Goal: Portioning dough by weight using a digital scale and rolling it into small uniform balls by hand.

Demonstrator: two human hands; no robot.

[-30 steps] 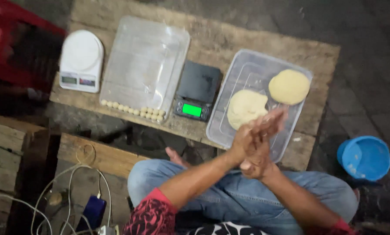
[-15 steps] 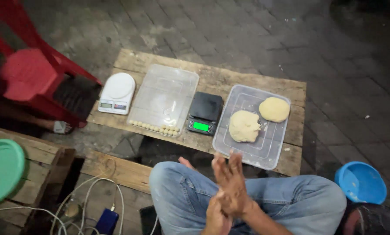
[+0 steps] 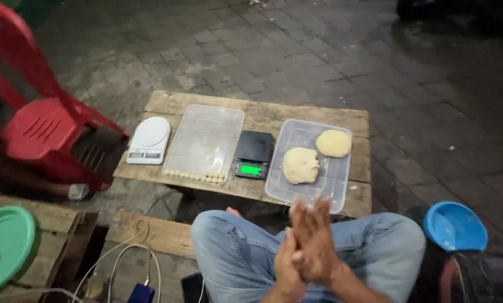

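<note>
Two bare hands, the left hand point(image 3: 285, 268) and the right hand point(image 3: 316, 244), are pressed palm against palm above the person's crossed, jeans-clad legs point(image 3: 237, 252), fingers pointing away; whether a bit of dough is caught between the palms cannot be told. Just beyond the fingertips, on a low wooden desk point(image 3: 263, 112), sits a clear plastic tray point(image 3: 341, 179) holding two pale lumps of dough: a rougher dough lump point(image 3: 300, 165) nearer and left, and a flatter dough round point(image 3: 333, 143) farther and right, close but apart. Left of that tray is a small black scale point(image 3: 254, 154) with a lit green display, then a second clear tray point(image 3: 206, 134), bare except for a short row of tiny dough balls point(image 3: 198, 176) along its near edge. A white scale point(image 3: 149, 139) stands at the left end. Judging by this, only a small share of the dough has been portioned into balls and most remains in the two lumps. The dough tray's near corner reaches right to the desk's near edge, close to the knees. Around the desk lies dark paving with open room on the far and right sides; a red plastic chair point(image 3: 44, 123) crowds the left, a blue bowl point(image 3: 455, 226) rests on the ground at near right, and a green plate point(image 3: 4, 247) and loose cables point(image 3: 128, 258) lie near left.
</note>
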